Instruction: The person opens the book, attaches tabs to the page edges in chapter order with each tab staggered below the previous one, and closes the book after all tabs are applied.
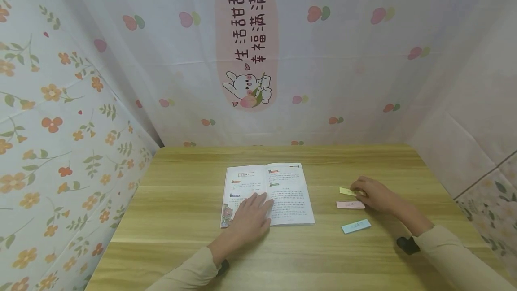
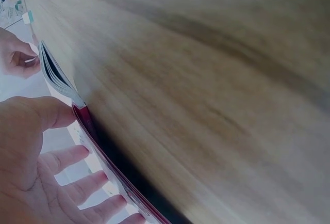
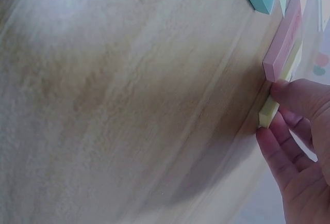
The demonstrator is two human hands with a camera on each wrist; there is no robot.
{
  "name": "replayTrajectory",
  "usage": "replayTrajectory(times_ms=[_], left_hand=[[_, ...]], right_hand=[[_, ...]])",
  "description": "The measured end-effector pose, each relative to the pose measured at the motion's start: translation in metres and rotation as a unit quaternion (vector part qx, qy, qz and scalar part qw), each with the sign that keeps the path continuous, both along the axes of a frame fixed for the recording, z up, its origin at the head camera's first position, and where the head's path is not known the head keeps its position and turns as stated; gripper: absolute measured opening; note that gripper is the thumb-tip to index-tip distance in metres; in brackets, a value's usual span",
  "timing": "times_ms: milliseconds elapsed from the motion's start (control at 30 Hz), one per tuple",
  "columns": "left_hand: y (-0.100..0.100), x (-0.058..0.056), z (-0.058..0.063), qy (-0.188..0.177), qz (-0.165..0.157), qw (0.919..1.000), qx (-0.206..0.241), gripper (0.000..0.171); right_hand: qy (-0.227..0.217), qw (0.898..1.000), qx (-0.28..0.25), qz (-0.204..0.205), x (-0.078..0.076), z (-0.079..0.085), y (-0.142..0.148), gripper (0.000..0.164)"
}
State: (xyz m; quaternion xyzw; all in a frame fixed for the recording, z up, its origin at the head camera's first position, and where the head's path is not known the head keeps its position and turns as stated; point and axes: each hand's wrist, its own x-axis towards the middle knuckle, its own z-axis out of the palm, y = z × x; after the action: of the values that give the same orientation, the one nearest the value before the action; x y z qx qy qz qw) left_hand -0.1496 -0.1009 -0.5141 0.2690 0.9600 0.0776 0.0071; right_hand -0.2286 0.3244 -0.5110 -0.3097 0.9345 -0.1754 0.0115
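While the left hand (image 1: 251, 221) rests with spread fingers across an open printed book (image 1: 288, 194) in the head view, the right hand (image 1: 373, 194) is at the yellow sticky-note pad (image 1: 347, 191), right of the book on the wood-grain table (image 1: 173, 206). Pink sticky-note pad (image 1: 348, 205) just nearer; blue sticky-note pad (image 1: 356, 226) nearest; both bear handwriting. Left wrist view: thumb at the book's near edge, other fingers spaced apart over the page. Right wrist view: thumb and fingertips, set narrow, pinch one end of the yellow sticky-note pad; cannot tell whether it is lifted.
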Motion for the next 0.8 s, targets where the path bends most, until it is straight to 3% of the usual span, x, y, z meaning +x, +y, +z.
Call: replayTrajectory(times_ms=[800], left_hand=[[-0.0013,-0.0021,0.0018,-0.011,-0.003,0.9999,0.005,0.051]], right_hand=[[0.017,1.000,-0.009,0.012,0.0030,0.0057,0.0035,0.026]])
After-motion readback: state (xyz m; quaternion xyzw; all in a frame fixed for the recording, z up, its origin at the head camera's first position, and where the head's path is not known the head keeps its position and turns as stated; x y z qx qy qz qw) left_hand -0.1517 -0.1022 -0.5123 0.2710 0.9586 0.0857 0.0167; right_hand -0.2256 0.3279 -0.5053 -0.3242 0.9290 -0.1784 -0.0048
